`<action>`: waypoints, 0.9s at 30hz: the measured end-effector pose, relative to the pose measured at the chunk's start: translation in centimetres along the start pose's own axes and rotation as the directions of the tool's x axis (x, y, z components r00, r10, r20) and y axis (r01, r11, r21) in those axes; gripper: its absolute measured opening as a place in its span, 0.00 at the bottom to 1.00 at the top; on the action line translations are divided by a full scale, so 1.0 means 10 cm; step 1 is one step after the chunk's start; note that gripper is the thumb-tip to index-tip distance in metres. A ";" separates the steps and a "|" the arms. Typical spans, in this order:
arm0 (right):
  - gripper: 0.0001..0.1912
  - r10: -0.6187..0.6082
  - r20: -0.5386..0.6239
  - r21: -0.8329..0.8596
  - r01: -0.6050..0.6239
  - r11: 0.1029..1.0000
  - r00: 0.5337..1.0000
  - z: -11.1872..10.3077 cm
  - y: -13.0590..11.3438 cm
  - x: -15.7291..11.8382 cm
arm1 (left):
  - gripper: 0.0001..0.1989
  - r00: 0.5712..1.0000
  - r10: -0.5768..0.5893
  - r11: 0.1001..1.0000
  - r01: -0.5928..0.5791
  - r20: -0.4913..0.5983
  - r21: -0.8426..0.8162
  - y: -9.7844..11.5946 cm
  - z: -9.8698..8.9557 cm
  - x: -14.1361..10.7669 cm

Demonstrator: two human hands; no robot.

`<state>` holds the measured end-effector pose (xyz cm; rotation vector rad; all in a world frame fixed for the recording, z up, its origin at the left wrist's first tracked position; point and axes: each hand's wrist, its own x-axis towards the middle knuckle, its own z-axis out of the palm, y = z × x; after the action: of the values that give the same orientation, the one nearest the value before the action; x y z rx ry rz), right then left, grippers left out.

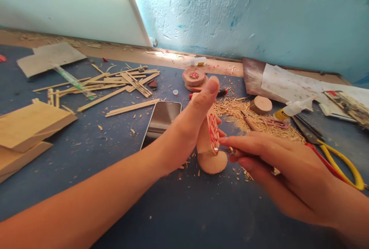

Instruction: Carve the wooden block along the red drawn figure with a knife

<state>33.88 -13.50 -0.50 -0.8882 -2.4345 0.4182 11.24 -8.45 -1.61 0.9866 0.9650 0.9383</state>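
My left hand (190,122) holds a small round wooden disc (210,133) upright on its edge, thumb raised along its top. The disc's face carries a red drawn pattern. It stands on a second plain wooden disc (212,162) lying flat on the blue table (115,172). My right hand (276,168) grips a thin carving tool (227,150), whose metal tip touches the lower edge of the patterned face.
A phone (161,120) lies face up left of my left hand. Wood shavings (239,110), another disc (261,104), a glue bottle (291,109), yellow-handled pliers (340,158), loose sticks (123,83), wooden boards (25,129) and painted discs (194,77) surround the work.
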 end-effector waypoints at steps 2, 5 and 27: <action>0.20 -0.005 0.018 -0.019 0.006 1.000 1.000 -0.01 -0.01 0.00 | 0.33 0.999 0.043 0.999 -0.043 -0.001 -0.013 0.01 -0.01 0.00; 0.21 0.008 0.037 -0.019 -0.007 1.000 0.999 -0.01 -0.02 0.00 | 0.32 0.994 0.098 0.995 -0.097 -0.039 0.021 -0.01 -0.02 0.01; 0.21 0.080 0.017 -0.092 -0.078 0.993 0.997 0.00 -0.16 -0.01 | 0.39 0.973 0.190 0.980 -0.179 -0.133 0.090 0.04 -0.05 0.02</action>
<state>33.09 -14.77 0.19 -1.0272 -2.4601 0.3480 10.76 -8.03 -1.45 1.1008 1.0465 1.1454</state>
